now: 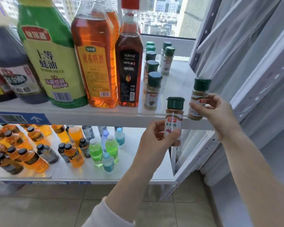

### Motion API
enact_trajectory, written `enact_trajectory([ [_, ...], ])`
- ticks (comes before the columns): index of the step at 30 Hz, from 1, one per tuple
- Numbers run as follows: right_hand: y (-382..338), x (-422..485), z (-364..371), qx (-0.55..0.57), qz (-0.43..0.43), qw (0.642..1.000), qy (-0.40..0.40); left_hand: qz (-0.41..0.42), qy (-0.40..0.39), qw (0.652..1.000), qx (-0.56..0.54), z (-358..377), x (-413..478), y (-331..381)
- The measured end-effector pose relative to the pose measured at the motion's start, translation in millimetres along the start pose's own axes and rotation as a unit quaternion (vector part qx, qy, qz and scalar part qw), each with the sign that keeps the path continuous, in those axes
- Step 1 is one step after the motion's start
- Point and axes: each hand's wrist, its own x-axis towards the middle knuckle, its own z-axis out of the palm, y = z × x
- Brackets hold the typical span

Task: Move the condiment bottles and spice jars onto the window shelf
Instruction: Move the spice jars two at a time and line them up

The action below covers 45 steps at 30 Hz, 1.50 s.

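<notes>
My left hand (154,138) grips a green-capped jar of red chili powder (174,118), held upright in front of the white window shelf's front edge (105,115). My right hand (215,112) holds a second green-capped jar of brownish spice (199,97) over the shelf's front right corner; whether its base touches the shelf is unclear. Several green-capped spice jars (152,90) stand in rows on the shelf's right part. Tall condiment bottles stand to their left: a dark red-capped bottle (129,69), an amber cooking-wine bottle (95,63) and a green oyster-sauce bottle (51,63).
A lower white shelf (138,161) carries several small drink bottles, orange, green and blue. A window with a city view lies behind the upper shelf. A sheer white curtain (252,63) and a white upright frame stand close on the right. Tiled floor below.
</notes>
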Motion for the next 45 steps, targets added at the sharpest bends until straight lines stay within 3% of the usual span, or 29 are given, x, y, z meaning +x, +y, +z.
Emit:
enact_trajectory([
  [6, 2, 88, 14, -0.048, -0.03, 0.998, -0.02, 0.002, -0.01, 1.0, -0.008, 14, 38, 7],
  [11, -3, 142, 40, -0.08, -0.062, 0.994, -0.051, 0.012, 0.025, 1.0, -0.011, 25, 61, 10],
  [23, 24, 202, 63, -0.116, -0.057, 0.987, -0.096, 0.011, 0.043, 0.998, -0.054, 38, 94, 24],
  [33, 6, 188, 57, -0.102, -0.03, 0.99, -0.096, 0.004, 0.054, 0.998, -0.038, 35, 101, 27],
  [36, -19, 157, 23, -0.017, -0.055, 0.997, -0.049, 0.005, 0.045, 0.999, -0.024, 35, 102, 28],
  [38, -34, 133, 5, 0.028, -0.066, 0.995, -0.074, 0.009, 0.041, 0.999, -0.012, 37, 105, 28],
  [41, -45, 108, -10, -0.012, -0.076, 0.987, -0.144, 0.028, 0.043, 0.999, 0.014, 42, 111, 30],
  [45, -48, 97, -13, -0.034, -0.082, 0.985, -0.146, 0.052, 0.056, 0.996, 0.052, 49, 116, 33],
])
